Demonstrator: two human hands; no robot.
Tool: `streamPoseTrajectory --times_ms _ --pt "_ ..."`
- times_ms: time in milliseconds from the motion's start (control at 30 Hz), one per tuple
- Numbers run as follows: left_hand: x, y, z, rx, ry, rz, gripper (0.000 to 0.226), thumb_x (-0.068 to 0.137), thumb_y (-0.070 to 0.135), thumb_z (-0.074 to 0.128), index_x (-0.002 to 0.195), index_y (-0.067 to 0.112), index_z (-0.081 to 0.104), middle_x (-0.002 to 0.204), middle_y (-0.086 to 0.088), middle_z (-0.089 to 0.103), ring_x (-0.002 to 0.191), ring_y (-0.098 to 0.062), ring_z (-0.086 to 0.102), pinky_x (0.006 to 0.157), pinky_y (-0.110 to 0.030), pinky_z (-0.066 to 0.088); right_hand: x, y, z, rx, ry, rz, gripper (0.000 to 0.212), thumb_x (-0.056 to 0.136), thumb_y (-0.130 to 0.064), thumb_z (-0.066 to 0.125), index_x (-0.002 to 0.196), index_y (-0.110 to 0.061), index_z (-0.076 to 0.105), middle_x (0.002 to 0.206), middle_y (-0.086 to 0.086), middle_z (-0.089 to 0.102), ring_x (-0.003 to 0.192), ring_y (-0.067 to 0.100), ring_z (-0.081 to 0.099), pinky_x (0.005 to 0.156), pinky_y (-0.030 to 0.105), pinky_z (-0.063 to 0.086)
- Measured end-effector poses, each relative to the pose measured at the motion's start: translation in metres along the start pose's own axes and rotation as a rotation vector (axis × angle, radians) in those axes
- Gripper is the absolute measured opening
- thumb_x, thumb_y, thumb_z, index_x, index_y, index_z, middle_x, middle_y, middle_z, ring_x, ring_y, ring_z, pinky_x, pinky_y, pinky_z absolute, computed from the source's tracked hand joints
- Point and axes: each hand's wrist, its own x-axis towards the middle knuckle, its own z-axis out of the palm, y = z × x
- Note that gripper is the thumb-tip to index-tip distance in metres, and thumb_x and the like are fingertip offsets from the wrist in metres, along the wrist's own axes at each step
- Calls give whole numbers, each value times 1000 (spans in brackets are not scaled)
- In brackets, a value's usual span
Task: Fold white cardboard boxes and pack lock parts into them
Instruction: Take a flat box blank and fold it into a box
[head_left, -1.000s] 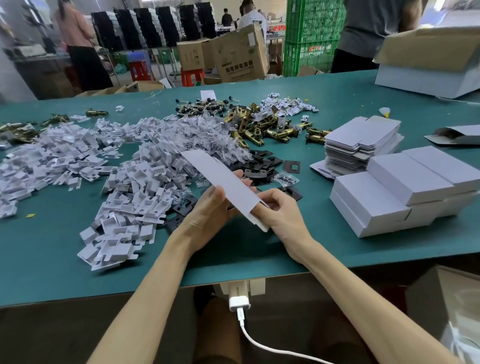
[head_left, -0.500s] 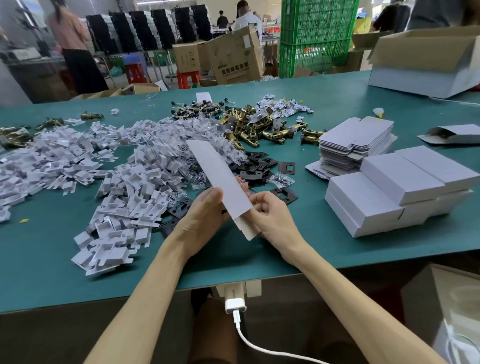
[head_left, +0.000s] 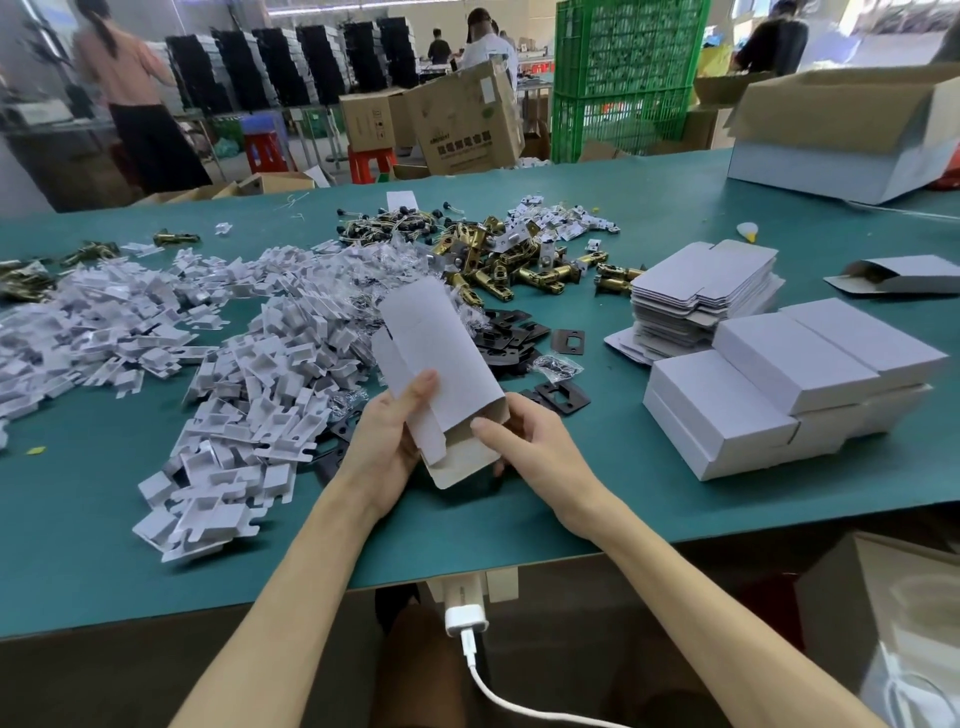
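**Packing bench, seen from beside the worker.** The white cardboard box (head_left: 441, 358) is held just above the near part of the green table (head_left: 104, 519), between the two hands. It is tilted so that its far end rises away from the worker. It is opened into a rectangular sleeve. The near mouth faces the worker and shows only brown inner board, with a side flap and the long bottom flap standing out.

The left hand (head_left: 382, 452) grips the box's left side, with the thumb pressed flat on the white top face and the fingers curled beneath. The right hand (head_left: 540, 457) holds the near right corner. Its thumb lies across the mouth's edge, and its fingers are tucked under the box, only partly visible.

Right of the hands stands a stack of closed white boxes (head_left: 779, 384) in two layers; their contents are hidden. Behind it lies a stack of flat box blanks (head_left: 701, 291). Further right, a single half-formed box (head_left: 893, 278) lies on its side with one end open. A large open carton (head_left: 841, 130) sits at the far right corner, and its inside cannot be seen.

Loose on the table are a heap of white card inserts (head_left: 234, 389) to the left, black plates (head_left: 514, 332) just beyond the held box, and brass latch parts (head_left: 519, 275) further back.
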Motion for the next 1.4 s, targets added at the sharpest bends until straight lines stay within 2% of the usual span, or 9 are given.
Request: streamPoseTrajectory --times_ms 133,433,567,700,800,967,1100,1267,1400 --pt "0 -1 -1 -3 -19 -20 42 85 28 80 121 7 72 120 -16 75 101 -28 75 80 -39 63 -1 -5 2 34 25 3 62 100 -49 57 97 13 58 79 19 58 68 25 56 67 43 47" --pt "0 -6 4 102 30 29 46 102 40 60 126 1 68 120 -17 75 106 -33 74 92 -44 61 -4 -5 2 49 77 43 61 107 -34 50 87 23 55 89 41 63 70 42 58 67 50 44" --pt "1 -5 2 90 25 18 35 102 32 60 116 2 72 115 -19 76 94 -28 77 76 -35 64 -3 -5 3 52 69 49 70 104 -44 51 66 15 43 72 14 50 69 26 42 70 39 29" --pt "1 -9 1 105 -24 42 39 98 34 65 120 2 71 117 -20 76 98 -30 76 80 -37 64 -2 -5 2 49 101 48 62 107 -39 49 68 9 40 71 9 46 67 26 35 67 39 25" --pt "3 -10 1 88 -39 61 45 94 35 70 126 4 69 121 -18 75 105 -32 74 88 -42 63 -2 -4 1 71 153 39 60 108 -36 48 71 12 42 71 11 47 68 24 37 67 39 27" --pt "6 -12 -1 74 -56 88 44 90 19 74 130 4 64 116 -20 76 95 -27 76 81 -36 64 -2 -3 1 146 205 63 71 107 -41 47 86 26 46 90 46 53 78 26 46 72 40 32" --pt "5 -10 -2 53 -53 85 49 88 16 77 132 2 61 116 -22 75 95 -29 76 77 -35 64 -1 -7 2 168 212 51 79 99 -58 46 85 21 49 80 26 54 76 27 46 71 40 32" --pt "2 -12 0 147 -197 84 66 91 21 74 151 21 46 133 -11 71 117 -29 71 86 -41 63 1 -2 -3 275 299 43 37 106 -42 49 110 -12 69 109 15 73 94 23 67 82 41 53" --pt "0 -11 4 231 -217 90 72 92 27 73 157 26 42 134 -3 70 121 -24 68 77 -38 65 2 -1 -5 337 227 20 41 104 -45 47 140 -29 58 132 -5 69 119 20 67 95 39 57"
